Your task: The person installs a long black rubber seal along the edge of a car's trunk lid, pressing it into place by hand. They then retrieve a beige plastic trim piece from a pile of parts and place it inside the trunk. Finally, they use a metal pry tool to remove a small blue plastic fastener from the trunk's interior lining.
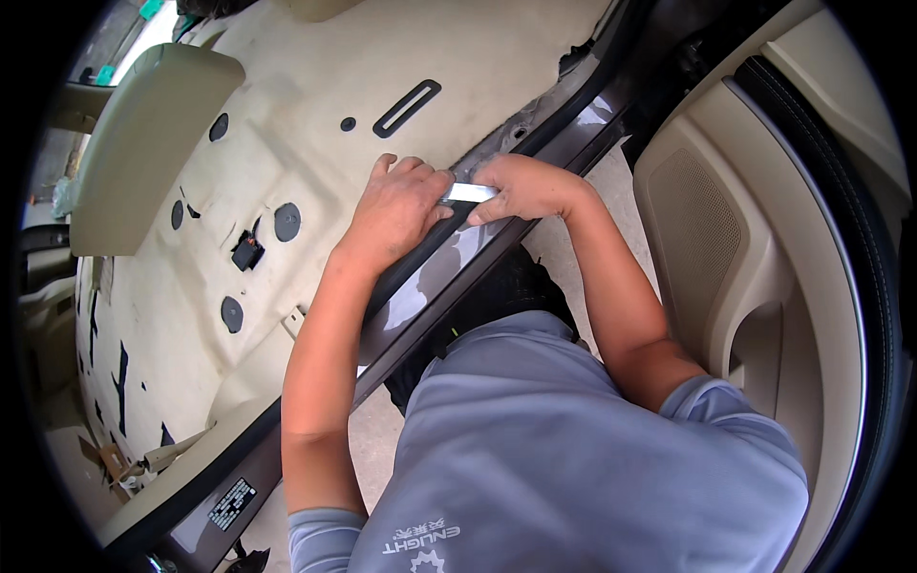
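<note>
A short, shiny silver strip (472, 192) spans the gap between my two hands; its exact kind does not show. My left hand (399, 208) is at its left end, with the thumb and fingers closed around that end. My right hand (527, 187) pinches the other end from the right. Both hands are over the car's door sill (435, 272), right beside the black rubber door seal (406, 265). Part of the strip is hidden under my fingers.
Beige floor carpet (306, 115) covers the car's floor on the left, with dark round plugs, a slot and a black connector (247, 251) poking through. An open door with a beige panel (707, 220) stands at my right. A beige trim panel (158, 143) rises at the far left.
</note>
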`<move>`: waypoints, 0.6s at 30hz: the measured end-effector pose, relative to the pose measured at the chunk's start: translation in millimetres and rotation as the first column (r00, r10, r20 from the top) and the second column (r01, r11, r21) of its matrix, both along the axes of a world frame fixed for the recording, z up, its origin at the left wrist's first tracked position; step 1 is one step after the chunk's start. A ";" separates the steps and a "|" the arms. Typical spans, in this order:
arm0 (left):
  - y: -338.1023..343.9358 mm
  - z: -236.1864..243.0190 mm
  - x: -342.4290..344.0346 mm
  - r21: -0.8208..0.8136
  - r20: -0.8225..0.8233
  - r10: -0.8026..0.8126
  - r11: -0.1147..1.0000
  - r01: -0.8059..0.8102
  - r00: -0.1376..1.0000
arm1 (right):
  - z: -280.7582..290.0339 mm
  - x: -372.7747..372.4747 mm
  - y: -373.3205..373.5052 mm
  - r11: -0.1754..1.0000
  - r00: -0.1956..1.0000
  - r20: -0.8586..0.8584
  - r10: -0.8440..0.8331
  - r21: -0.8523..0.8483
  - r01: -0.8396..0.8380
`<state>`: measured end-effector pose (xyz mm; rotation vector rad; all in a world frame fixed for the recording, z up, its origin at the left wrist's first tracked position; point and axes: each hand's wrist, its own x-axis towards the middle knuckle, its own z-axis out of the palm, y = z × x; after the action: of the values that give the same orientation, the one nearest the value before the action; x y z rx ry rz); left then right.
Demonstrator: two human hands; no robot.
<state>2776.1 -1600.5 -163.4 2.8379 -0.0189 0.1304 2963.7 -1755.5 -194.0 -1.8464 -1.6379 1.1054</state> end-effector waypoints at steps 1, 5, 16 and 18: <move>2.0 -3.3 -1.9 -0.023 -0.001 0.034 0.999 -0.034 0.999 | 2.2 0.2 -7.0 0.994 0.994 -0.044 -0.103 0.021 0.104; 3.7 -25.3 -3.1 -0.257 -0.013 0.303 0.920 -0.296 0.953 | -2.5 19.4 -47.5 0.776 0.798 0.045 -0.601 0.273 0.568; 6.9 -82.4 10.4 -0.778 -0.032 0.347 0.581 -0.241 0.937 | -20.6 35.1 40.2 0.068 -0.190 -0.980 -0.058 -0.194 0.979; 17.3 -77.6 -4.2 -0.569 -0.175 0.330 0.735 -0.369 0.928 | -33.7 53.9 34.6 0.092 -0.095 -0.993 -0.068 -0.101 0.991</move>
<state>2771.9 -1583.2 -241.1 2.1753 0.4918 0.1031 3017.6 -1720.9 -227.7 -0.7006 -0.0382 0.3912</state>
